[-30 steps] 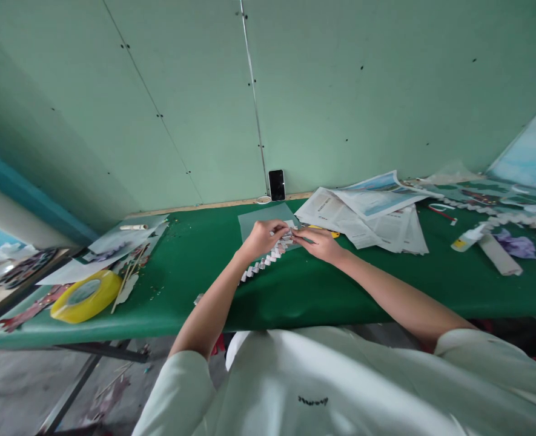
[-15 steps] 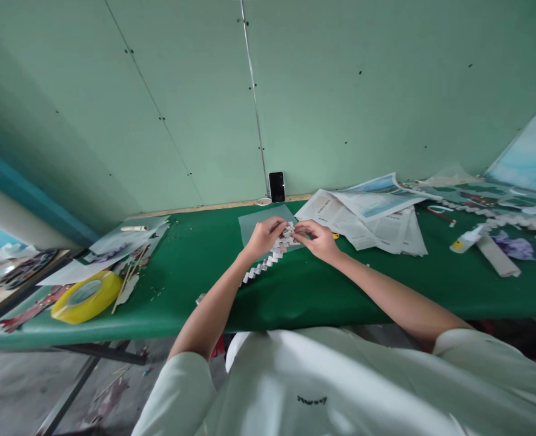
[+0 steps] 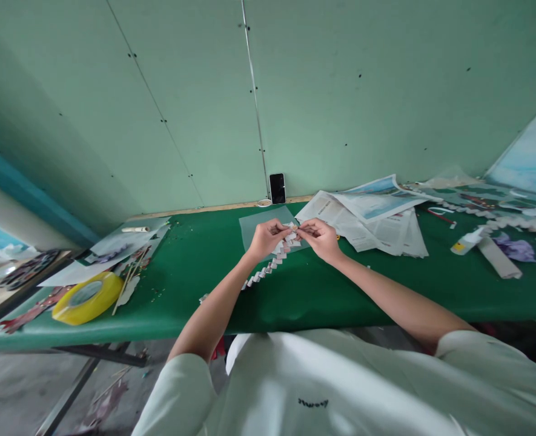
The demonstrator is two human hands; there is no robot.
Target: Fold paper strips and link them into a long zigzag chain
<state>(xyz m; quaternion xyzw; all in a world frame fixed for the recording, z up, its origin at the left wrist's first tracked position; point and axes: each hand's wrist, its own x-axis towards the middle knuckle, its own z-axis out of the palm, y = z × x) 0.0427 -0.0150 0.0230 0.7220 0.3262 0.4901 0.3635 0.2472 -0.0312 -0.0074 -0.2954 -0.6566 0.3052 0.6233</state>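
Yellow tape roll [image 3: 87, 298]: lies near the front edge of a green-covered table [image 3: 186, 254], thin sticks [image 3: 131, 280] and loose sheets [image 3: 113, 239] just beside it.
Left hand [image 3: 266, 238]: thumb and fingertips nearly closed, pinching the left side of a folded-paper chain [image 3: 268, 270] at its upper end.
Folded-paper chain: pale zigzag links are gripped between both hands above a translucent sheet [image 3: 253, 225], the tail slanting down leftward behind the left forearm.
Smartphone [image 3: 277, 188]: stands upright against the green wall [image 3: 195, 109], dark screen facing out, beyond the hands.
Right hand [image 3: 323, 240]: thumb and fingers drawn together on the chain's upper right side, fingertips close to those of the left; the exact fold pinched is too small to tell.
Newspaper sheets [image 3: 354, 233]: fan out right of the hands, a blue picture page [image 3: 379, 203] on top.
Glue bottle [image 3: 466, 242]: lies tilted beside a pale roll [image 3: 499, 257], with crumpled purple material [image 3: 516, 248] farther right and a second zigzag chain [image 3: 481, 212] behind.
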